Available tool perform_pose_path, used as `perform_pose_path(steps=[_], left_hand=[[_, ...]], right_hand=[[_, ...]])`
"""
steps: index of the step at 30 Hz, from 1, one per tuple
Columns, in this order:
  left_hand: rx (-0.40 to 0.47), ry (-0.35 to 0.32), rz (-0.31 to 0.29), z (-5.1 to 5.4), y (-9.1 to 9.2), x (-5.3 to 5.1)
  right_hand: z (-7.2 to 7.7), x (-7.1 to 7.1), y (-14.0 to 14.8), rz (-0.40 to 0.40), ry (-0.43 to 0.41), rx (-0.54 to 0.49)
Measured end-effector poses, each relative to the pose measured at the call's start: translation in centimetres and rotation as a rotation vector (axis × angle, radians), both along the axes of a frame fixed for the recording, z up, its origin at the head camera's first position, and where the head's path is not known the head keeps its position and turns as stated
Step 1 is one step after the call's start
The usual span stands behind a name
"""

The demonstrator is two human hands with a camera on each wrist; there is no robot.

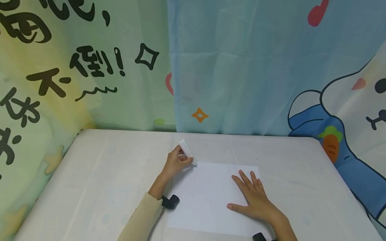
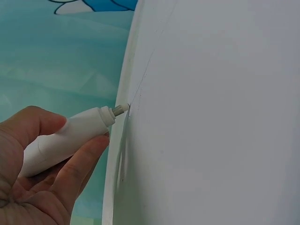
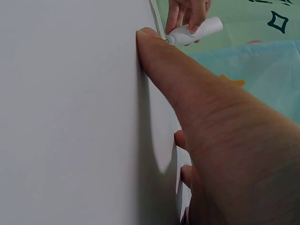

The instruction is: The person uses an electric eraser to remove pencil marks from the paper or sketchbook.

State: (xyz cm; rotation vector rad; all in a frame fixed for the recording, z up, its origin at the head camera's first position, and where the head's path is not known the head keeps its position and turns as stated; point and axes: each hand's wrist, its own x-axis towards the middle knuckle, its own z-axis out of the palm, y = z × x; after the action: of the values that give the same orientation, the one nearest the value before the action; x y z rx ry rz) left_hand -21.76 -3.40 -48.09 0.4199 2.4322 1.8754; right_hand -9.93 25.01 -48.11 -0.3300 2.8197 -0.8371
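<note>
My left hand (image 1: pixel 177 162) pinches a white electric eraser (image 1: pixel 185 149) between thumb and fingers, near the upper left corner of a white sheet of paper (image 1: pixel 208 197). In the left wrist view, its small tip, set in a ridged metal collar, meets the sheet at a thin dark line (image 2: pixel 149 63). Spread out on the right part of the sheet, my right hand (image 1: pixel 254 202) rests with straight fingers and holds nothing. Its thumb (image 3: pixel 164 58) touches the paper in the right wrist view, where the other fingers are mostly hidden.
A white-covered table (image 1: pixel 99 180) carries the sheet. Behind it hangs a printed curtain (image 1: pixel 241 67) with dark lettering, a star and a rabbit figure. Black wrist bands (image 1: pixel 170 202) sit on both forearms.
</note>
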Motion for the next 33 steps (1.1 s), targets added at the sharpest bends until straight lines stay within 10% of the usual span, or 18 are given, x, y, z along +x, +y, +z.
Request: perform_pose_path(steps=[33], left_hand=[[-0.050,0.006,-0.025,0.10,-0.23,0.19]], right_hand=[[-0.01,0.05,0.00,0.005,0.006,-0.014]])
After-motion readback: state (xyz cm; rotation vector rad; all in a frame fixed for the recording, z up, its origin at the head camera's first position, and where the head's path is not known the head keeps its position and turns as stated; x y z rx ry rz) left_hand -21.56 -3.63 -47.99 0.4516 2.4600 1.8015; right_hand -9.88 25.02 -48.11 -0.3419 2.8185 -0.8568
